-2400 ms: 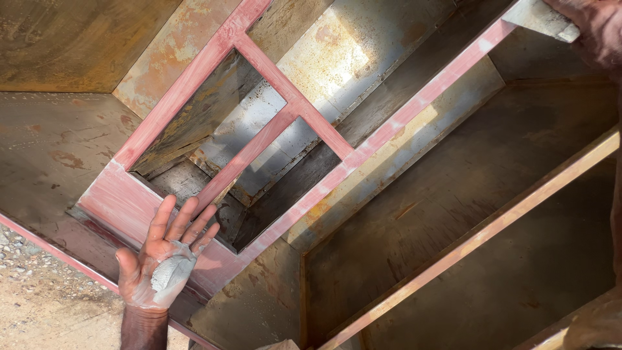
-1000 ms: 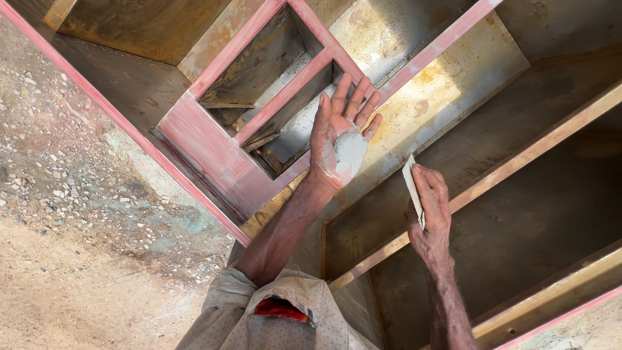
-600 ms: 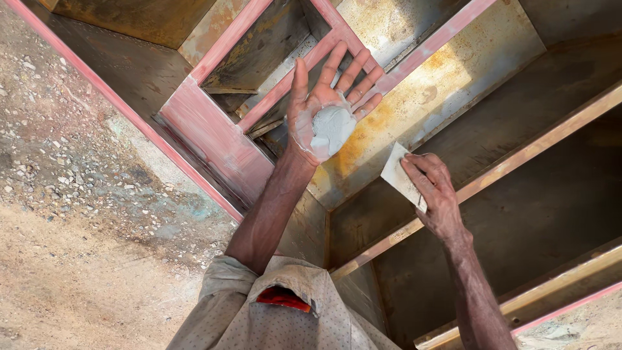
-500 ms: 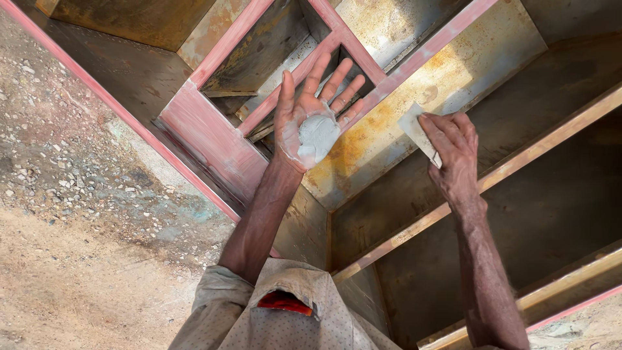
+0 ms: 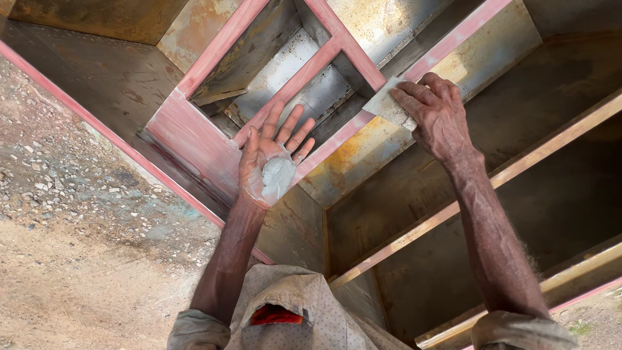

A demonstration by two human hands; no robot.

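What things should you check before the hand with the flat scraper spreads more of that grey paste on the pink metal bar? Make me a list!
1. Paste ready: ok. A lump of grey paste lies in the open left hand.
2. Scraper held firmly: ok. The right hand pinches the flat scraper.
3. Scraper at the work: ok. Its blade rests against the pink metal bar.
4. Paste on the blade: cannot tell, the fingers cover part of it.
5. Bar clean and dry: cannot tell; rust patches show on the panel beside it.
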